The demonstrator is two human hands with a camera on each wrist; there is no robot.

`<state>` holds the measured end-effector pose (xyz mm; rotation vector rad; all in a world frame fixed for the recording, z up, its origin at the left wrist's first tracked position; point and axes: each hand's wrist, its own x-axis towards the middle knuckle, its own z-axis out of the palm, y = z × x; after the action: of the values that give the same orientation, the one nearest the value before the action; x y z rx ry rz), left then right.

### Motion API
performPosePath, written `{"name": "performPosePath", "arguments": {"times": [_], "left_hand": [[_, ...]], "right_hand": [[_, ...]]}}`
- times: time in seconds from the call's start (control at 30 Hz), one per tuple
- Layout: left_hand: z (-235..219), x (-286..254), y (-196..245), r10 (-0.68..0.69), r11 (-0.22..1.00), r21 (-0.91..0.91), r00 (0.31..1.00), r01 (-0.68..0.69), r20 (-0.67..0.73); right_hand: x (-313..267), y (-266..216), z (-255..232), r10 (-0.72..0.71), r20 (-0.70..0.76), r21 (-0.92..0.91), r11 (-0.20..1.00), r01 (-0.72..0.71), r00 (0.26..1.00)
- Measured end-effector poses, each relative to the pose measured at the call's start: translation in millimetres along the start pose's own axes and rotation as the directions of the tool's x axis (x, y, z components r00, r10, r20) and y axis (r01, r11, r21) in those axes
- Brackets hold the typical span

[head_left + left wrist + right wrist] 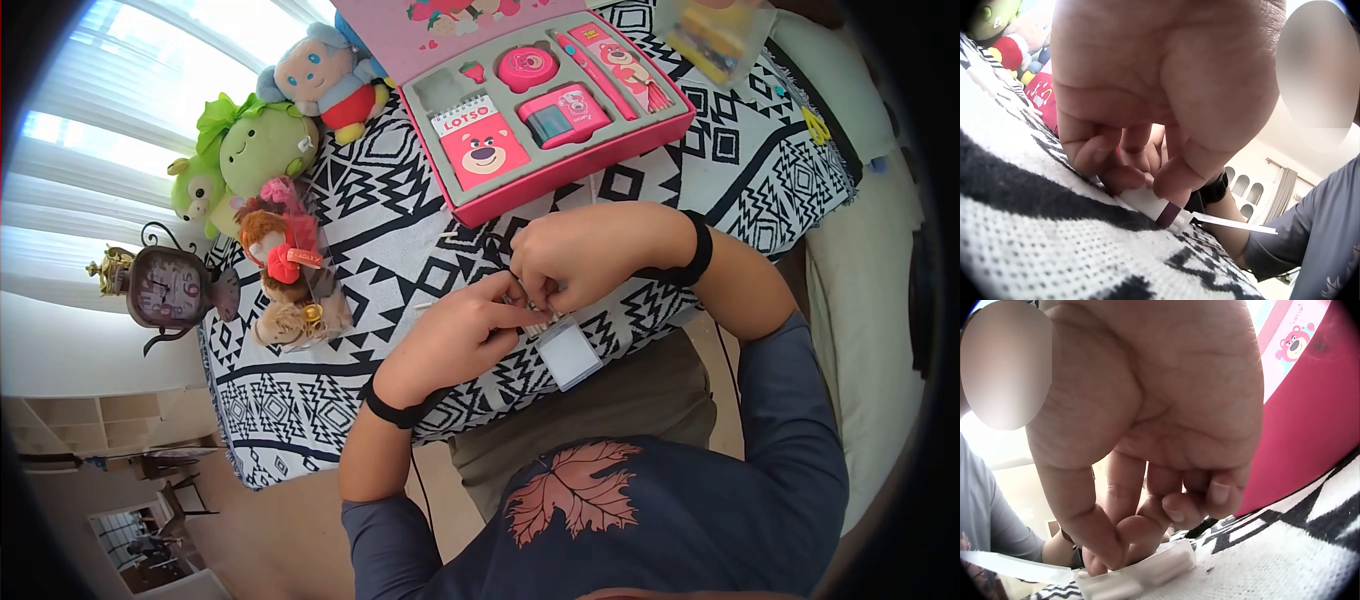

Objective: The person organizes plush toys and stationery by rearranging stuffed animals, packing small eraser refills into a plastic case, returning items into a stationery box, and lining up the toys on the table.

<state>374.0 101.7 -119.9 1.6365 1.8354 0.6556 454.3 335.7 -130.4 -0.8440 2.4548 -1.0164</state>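
A small translucent box [1147, 575] with pale sticks inside lies on the patterned cloth, its clear flat lid [568, 357] swung out toward the person. The left hand [447, 335] grips the box [1147, 203] from the left; in the left wrist view, that hand's thumb and fingers [1175, 181] curl at its side. Bent over the box from the other side, the right hand [590, 252] has its thumb and forefinger tips [1107, 559] together at the lid end. Whether a stick is between them is hidden. Its other fingers are curled in.
An open pink gift box [575, 180] with a notepad and other stationery stands beyond the hands. Plush toys [265, 150], wrapped dolls [290, 265] and a clock [165, 288] line the left side. A clear pouch [710, 40] and yellow scissors [816, 126] lie at the far right.
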Motion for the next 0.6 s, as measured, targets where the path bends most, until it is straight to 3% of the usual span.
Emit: {"name": "performPosePath", "arguments": {"times": [0.2, 0.43, 0.6], "left_hand": [[-1.7, 0.4, 5.3, -0.032, 0.999, 0.009, 0.999, 0.032, 0.030], [-3.1, -0.6, 2.2, 0.018, 0.999, -0.028, 0.999, -0.020, -0.047], [-1.2, -1.1, 1.8, 0.002, 1.000, -0.022, 0.999, -0.003, -0.037]], "right_hand": [[-1.6, -2.9, -1.6, 0.027, -0.009, -0.013, 1.000, -0.027, 1.000], [-3.1, -2.3, -0.5, 0.019, -0.029, 0.010, 1.000, -0.018, 0.999], [-4.0, -3.6, -0.4, 0.001, 0.030, -0.027, 1.000, 0.000, 1.000]]}}
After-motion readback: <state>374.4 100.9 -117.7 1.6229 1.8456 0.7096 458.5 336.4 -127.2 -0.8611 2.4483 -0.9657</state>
